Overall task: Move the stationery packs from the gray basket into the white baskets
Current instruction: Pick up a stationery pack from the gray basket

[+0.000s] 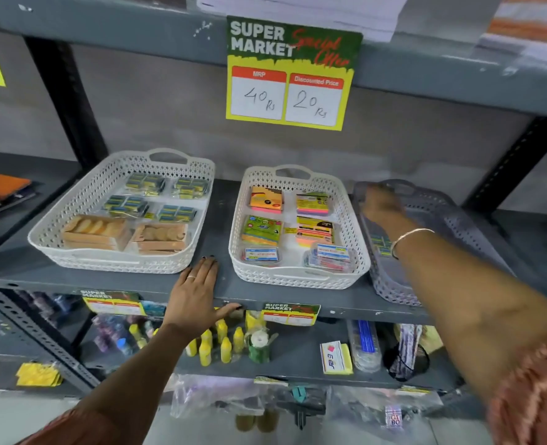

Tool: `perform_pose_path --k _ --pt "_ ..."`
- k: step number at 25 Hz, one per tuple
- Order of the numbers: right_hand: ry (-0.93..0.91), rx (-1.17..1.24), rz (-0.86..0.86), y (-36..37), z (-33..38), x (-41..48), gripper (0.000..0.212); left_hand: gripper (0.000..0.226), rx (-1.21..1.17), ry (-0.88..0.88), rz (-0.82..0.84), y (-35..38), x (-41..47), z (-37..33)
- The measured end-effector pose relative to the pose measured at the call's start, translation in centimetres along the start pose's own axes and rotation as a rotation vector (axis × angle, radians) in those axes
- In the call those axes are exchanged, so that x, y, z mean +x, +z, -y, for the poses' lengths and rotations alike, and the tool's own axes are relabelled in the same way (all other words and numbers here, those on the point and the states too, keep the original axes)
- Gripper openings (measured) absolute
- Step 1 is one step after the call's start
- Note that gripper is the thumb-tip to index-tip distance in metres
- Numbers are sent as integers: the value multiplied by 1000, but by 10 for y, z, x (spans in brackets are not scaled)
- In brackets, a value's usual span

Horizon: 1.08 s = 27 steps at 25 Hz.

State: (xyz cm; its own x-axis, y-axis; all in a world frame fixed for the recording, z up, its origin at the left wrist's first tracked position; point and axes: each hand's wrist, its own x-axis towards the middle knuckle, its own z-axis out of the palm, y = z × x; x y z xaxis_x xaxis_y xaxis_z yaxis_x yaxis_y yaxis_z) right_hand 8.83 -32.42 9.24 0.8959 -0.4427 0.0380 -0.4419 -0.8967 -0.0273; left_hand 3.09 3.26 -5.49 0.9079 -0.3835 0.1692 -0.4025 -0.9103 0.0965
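Observation:
A gray basket stands at the right of the shelf, blurred by motion. My right hand reaches into its far end; whether it holds anything I cannot tell. One small blue-and-yellow pack lies inside it by my wrist. The middle white basket holds sticky-note pads and clear boxes. The left white basket holds blue-yellow packs and wooden sets. My left hand lies flat and open on the shelf edge between the two white baskets.
The gray metal shelf carries all three baskets. A green-and-yellow price sign hangs from the shelf above. Below, yellow glue bottles, erasers and bagged goods fill the lower shelf. Black uprights stand at the left and right.

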Motion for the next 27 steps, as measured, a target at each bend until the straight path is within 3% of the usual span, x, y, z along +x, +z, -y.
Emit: perform_pose_path --k 2,7,12,14,17,19,21,24,27 --pt "131 -125 134 2 -38 -21 42 116 -1 -1 -6 -1 -1 -1" --pt "185 -271 516 20 -86 -65 41 121 9 -8 -10 0 -1 -1" --pt "316 -383 421 26 -88 -73 42 124 19 -11 -12 1 0 -1" --pt "326 -321 325 24 -85 -69 42 124 22 -12 -11 2 0 0" --pt "299 -176 126 2 -60 -52 62 122 35 -10 -5 2 0 1" --pt "155 -17 -8 -15 -26 -38 60 119 43 -6 -7 2 0 1" --pt "-115 92 -42 -20 20 -35 56 110 43 2 -9 4 1 2" --pt "-445 198 112 4 86 -54 51 99 23 7 -9 5 1 2" --pt "-586 162 252 38 119 -70 52 98 30 9 -9 5 1 2"
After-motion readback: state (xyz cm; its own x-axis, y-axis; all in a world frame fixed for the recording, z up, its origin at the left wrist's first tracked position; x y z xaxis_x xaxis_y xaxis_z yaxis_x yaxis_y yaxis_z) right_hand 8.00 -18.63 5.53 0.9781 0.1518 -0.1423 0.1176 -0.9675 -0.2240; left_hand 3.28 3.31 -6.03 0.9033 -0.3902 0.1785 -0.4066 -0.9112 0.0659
